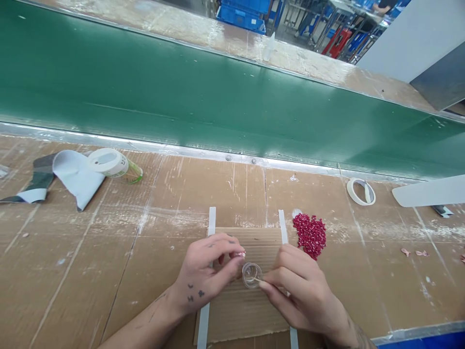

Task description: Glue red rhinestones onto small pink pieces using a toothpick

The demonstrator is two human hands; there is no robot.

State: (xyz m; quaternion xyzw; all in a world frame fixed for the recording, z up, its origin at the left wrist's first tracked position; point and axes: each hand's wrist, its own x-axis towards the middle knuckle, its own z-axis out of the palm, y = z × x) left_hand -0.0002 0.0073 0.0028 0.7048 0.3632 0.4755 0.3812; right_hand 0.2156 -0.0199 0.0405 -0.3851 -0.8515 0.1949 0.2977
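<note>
My left hand [207, 274] is closed in a pinch, holding a small clear ring-shaped piece [252, 274] over a cardboard pad [240, 310]. My right hand [294, 288] is closed too, pinching a thin stick whose tip touches the clear piece. Both hands meet above the pad, which is taped down by two white strips [211, 220]. A pile of small red beads [310, 234] lies just right of the pad, close to my right hand.
A green conveyor belt [203, 97] runs across behind the cardboard-covered bench. At the left lie a tape roll [111, 164] and a curled white sheet [76, 177]. A white tape ring [360, 191] and a white flat panel [428, 191] lie at the right. Blue crates [243, 12] stand beyond.
</note>
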